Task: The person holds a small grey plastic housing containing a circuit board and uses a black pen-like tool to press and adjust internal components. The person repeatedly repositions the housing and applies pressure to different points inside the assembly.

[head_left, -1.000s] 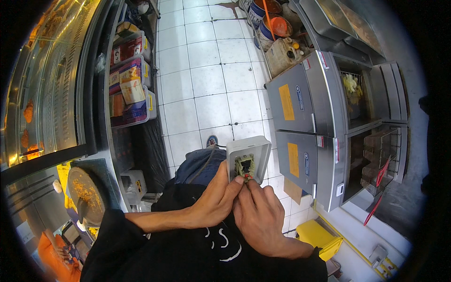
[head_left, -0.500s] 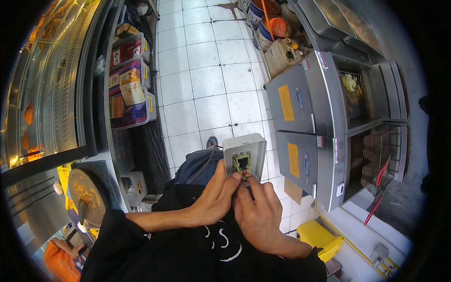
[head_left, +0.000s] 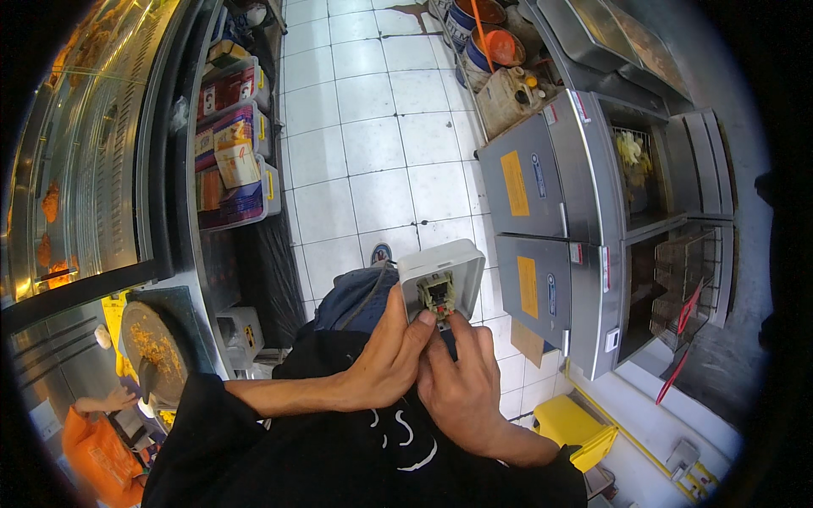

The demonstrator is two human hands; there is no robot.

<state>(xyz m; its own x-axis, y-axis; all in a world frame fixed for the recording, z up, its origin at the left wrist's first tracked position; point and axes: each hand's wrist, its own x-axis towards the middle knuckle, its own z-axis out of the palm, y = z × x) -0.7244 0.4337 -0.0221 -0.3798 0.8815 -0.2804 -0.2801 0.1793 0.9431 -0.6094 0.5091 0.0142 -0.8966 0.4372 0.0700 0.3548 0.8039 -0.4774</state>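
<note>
A light grey rectangular plastic box is held in front of my body, its hollow side facing me. Inside sits a pale greenish electrical fitting with a dark centre and a small red part at its lower end. My left hand wraps the box's left and lower side, its thumb pressed on the bottom of the fitting. From below right, my right hand has its fingertips pinched at that same lower end. Whatever small piece lies between the right fingers is hidden.
Steel fryers with wire baskets stand on the right. Food display is at left, beside a shelf of plastic bins. A round pan of orange food is at lower left, near a person in orange. White floor tiles run ahead.
The box has tilted slightly and shifted a little in my hands. My fingers stay at the fitting's lower end. At lower left, the person in orange has moved, one arm now reaching toward the pan.
</note>
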